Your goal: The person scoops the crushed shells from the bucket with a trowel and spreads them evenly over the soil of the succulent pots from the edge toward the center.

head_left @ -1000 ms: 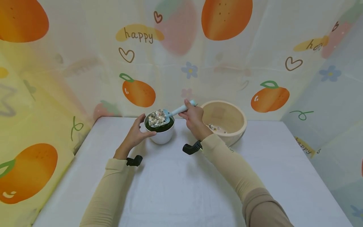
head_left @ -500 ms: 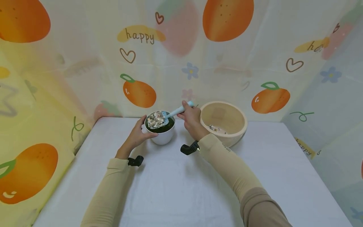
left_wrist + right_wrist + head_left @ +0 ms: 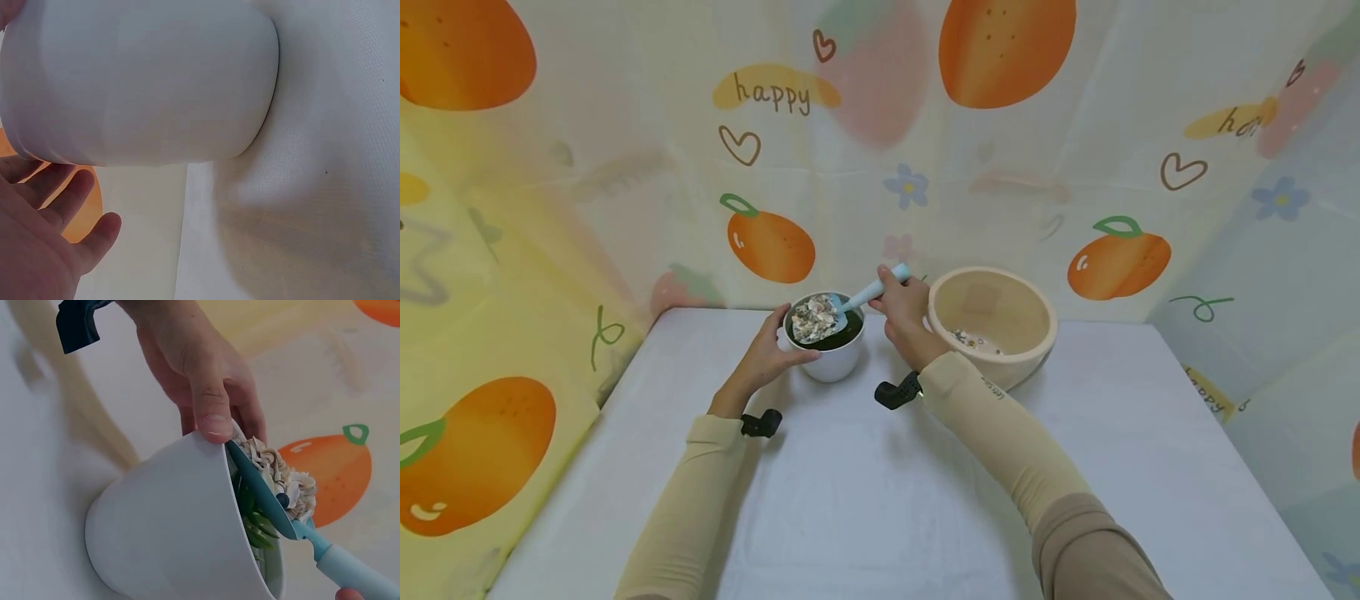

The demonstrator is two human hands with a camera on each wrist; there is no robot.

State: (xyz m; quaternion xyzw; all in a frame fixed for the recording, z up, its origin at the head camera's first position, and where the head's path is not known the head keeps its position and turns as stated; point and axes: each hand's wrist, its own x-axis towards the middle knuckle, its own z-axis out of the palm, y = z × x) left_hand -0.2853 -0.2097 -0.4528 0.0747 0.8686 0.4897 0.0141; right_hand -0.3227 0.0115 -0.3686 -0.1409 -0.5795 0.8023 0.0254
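Note:
A white flowerpot point(image 3: 829, 367) stands on the cloth, with a green succulent point(image 3: 256, 531) inside it. My left hand point(image 3: 765, 354) grips the pot near its rim, thumb on the near side and fingers behind. In the left wrist view the fingers point(image 3: 65, 200) lie beside the pot wall. My right hand point(image 3: 906, 312) holds the handle of a light blue small trowel point(image 3: 269, 497), slanted down to the left. Its blade lies over the pot's mouth, close to the rim near my left thumb. A heap of shell pieces point(image 3: 290, 478) fills the blade. The plant is mostly hidden beneath it.
Right of the pot stands a large cream bowl point(image 3: 1047, 329), close behind my right wrist. Several small shell bits point(image 3: 973, 342) lie at its bottom. A white cloth point(image 3: 850, 500) covers the table, and a fruit-print curtain point(image 3: 850, 208) rises at its back edge.
My right hand and the trowel have shifted slightly left and down over the pot, handle sinking a little. The shell heap stays on the blade. My left hand keeps its hold.

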